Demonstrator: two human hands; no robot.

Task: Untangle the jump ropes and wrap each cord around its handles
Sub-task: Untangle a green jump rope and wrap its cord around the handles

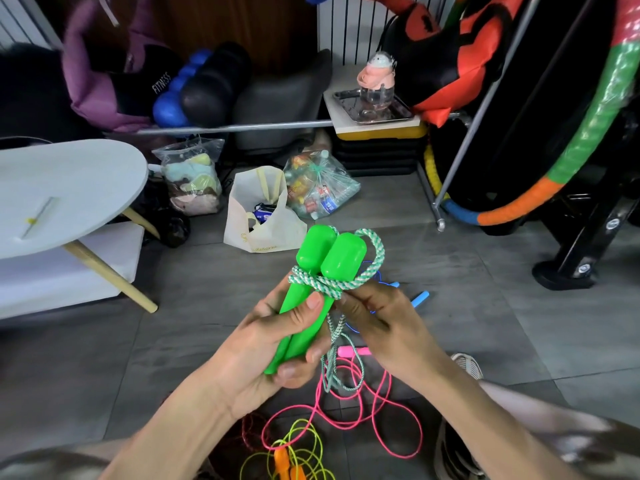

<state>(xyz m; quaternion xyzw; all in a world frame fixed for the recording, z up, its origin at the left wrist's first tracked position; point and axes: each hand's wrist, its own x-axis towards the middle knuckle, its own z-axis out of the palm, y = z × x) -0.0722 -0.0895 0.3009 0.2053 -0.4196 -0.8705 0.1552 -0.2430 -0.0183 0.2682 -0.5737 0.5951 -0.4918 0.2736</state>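
Observation:
My left hand (277, 341) grips two bright green jump-rope handles (325, 261) held side by side, pointing up and away. A green-and-white braided cord (322, 284) circles the handles just above my thumb and loops over their tops. My right hand (374, 313) pinches that cord beside the handles; the cord's slack hangs down between my hands. On the floor below lie a pink rope (346, 410) with a pink handle (353, 350), a yellow-green rope (301, 441) with orange handles (287, 462), and a blue rope with light blue handles (420, 297), partly hidden behind my right hand.
A white oval table (69, 188) stands at left. Bags (263, 216) sit on the grey tile floor straight ahead. A metal rack leg (440, 216) and a multicoloured hoop (554, 188) are at right. My shoe (467, 365) rests at the lower right.

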